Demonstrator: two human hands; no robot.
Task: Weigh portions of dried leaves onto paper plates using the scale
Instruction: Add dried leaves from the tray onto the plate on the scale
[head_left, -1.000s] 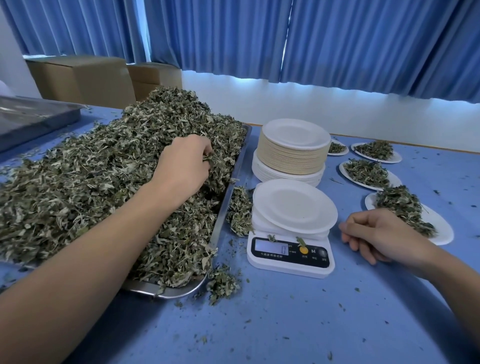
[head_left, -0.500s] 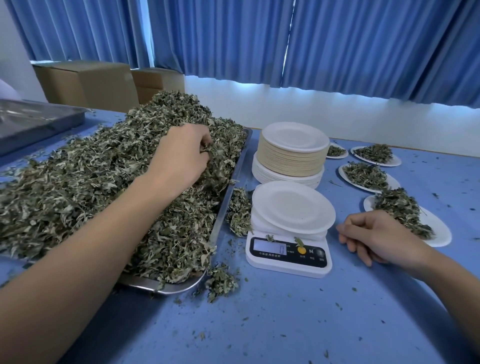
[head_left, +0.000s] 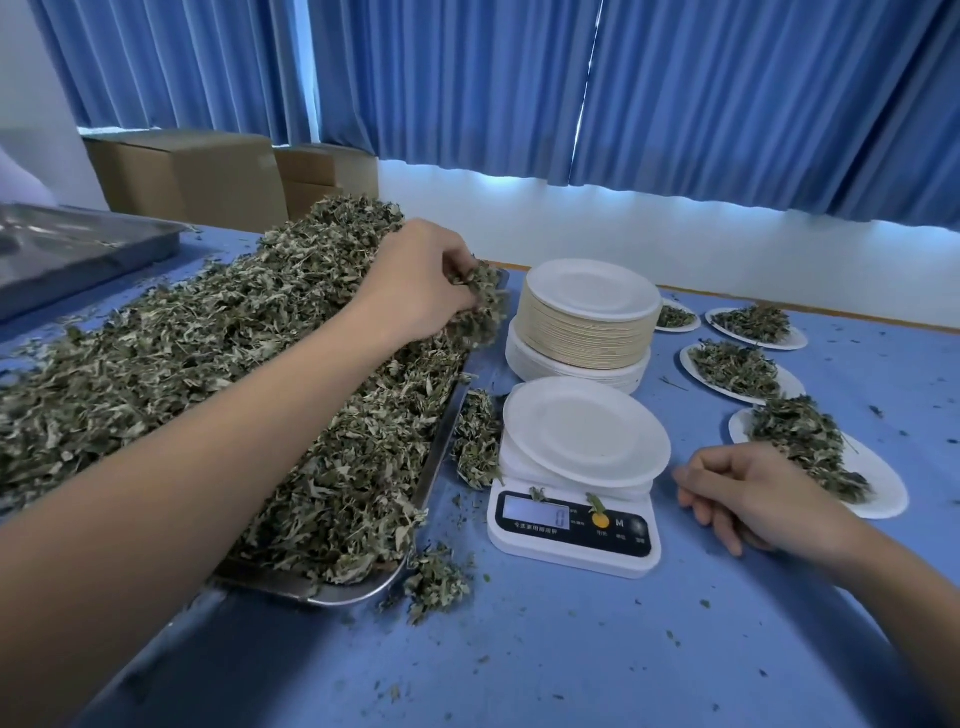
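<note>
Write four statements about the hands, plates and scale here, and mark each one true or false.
1. The left hand grips a handful of dried leaves above the tray. True.
2. The plate on the scale holds leaves. False: it is bare.
3. The right hand holds a plate. False: it rests on the table beside the scale, holding nothing.
4. Plates with leaves lie on the table to the right of the scale. True.
</note>
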